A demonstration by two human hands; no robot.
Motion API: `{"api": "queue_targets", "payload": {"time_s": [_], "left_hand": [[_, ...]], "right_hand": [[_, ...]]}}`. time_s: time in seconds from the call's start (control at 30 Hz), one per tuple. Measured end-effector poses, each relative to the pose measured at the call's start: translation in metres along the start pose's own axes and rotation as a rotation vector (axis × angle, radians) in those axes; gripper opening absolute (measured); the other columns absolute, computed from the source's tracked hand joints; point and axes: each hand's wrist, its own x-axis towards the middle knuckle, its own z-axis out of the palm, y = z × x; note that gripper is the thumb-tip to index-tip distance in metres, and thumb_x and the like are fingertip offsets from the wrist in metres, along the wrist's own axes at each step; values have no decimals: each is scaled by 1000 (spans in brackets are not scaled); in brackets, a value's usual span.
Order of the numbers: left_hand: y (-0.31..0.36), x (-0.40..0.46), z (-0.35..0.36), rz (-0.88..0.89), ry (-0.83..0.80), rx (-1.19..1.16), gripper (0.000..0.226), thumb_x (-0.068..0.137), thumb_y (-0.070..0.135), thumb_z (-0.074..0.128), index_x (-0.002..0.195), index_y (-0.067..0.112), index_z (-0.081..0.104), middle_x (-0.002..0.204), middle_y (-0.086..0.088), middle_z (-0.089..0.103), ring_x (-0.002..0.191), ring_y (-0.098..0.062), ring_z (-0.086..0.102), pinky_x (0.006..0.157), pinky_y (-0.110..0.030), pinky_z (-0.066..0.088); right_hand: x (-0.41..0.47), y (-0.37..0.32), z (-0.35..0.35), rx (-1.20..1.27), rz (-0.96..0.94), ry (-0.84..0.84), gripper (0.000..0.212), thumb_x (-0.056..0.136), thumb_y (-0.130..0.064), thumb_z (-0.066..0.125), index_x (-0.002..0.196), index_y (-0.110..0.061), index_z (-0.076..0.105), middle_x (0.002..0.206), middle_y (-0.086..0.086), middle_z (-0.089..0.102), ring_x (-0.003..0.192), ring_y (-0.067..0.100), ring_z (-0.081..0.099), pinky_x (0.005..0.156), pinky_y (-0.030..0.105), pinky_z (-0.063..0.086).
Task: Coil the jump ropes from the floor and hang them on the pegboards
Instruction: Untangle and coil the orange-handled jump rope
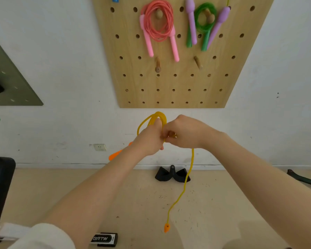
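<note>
black stand point(171, 175) by white wall point(61, 69), wall socket point(100, 147), labelled black strap point(104, 239) on floor point(142, 203)

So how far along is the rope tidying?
Two ropes already hang coiled on the wooden pegboard: the pink rope and the green rope. Both hands, left hand and right hand, are coiling the yellow rope, its tail dangling. Hanging it remains.

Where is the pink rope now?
Pink rope hangs coiled on an upper peg of the wooden pegboard, left of the green rope.
</note>
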Motion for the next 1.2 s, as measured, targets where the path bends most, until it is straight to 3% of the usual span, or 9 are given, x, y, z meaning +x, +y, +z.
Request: {"api": "queue_targets", "payload": {"time_s": [0.17,0.37,0.6,0.73,0.8,0.9,1.0,1.07,1.2], "left_hand": [[10,2,-9,9,-49,-520,9,93,4,38,96,7,47,61,-4,61,44,-15,53,50,-26,43],[15,-16,-20,29,-225,-975,12,77,8,32,80,5,44,45,-8,51,33,-13,32,42,-19,29],[18,-32,-33,88,-223,-1046,16,86,5,52,73,7,44,36,2,40,28,-7,24,40,-21,20],[9,-37,-33,200,-137,-1458,13,69,9,69,78,7,59,37,6,43,27,-3,33,40,-15,32],[9,-36,-39,311,-70,-1693,21,61,17,78,79,12,68,47,7,54,36,-4,48,45,-18,43],[9,-32,-47,281,158,-1777,13,74,20,62,84,12,66,72,0,71,59,-11,67,52,-23,53],[7,-23,-40,106,277,-1589,17,97,16,38,97,11,54,86,1,74,70,-13,70,58,-23,54],[5,-15,-29,-40,417,-1483,16,100,15,38,94,11,51,77,1,74,63,-12,68,57,-25,51],[2,1,-19,-138,608,-1029,15,99,15,38,86,12,43,71,0,69,43,-8,55,47,-24,43]], "right_hand": [[-7,30,-23,162,-63,171,16,80,-25,71,90,-13,65,76,-12,60,61,-11,49,58,5,33],[-2,35,-32,402,-27,248,33,63,-31,81,63,-27,48,56,-11,46,50,-1,44,49,11,33],[6,39,-20,939,0,67,21,76,-30,66,66,-18,53,53,-12,43,50,1,36,51,14,32],[13,41,-2,1209,80,113,45,98,-29,43,54,-26,53,52,-7,39,49,7,34,54,18,35],[13,43,18,1147,185,158,49,101,-29,35,55,-25,53,52,-6,38,49,9,32,55,23,32],[10,39,42,866,326,16,42,102,-30,32,72,-13,57,57,0,42,53,14,37,55,25,34],[12,20,50,334,195,-181,33,102,-22,30,91,-7,57,64,-2,45,64,19,45,59,28,34],[16,4,48,87,130,-154,23,101,-18,30,93,-8,49,66,1,40,66,23,44,55,30,31],[26,-19,31,8,56,-116,27,96,-23,42,103,-2,58,86,10,58,82,28,56,70,35,46]]}}
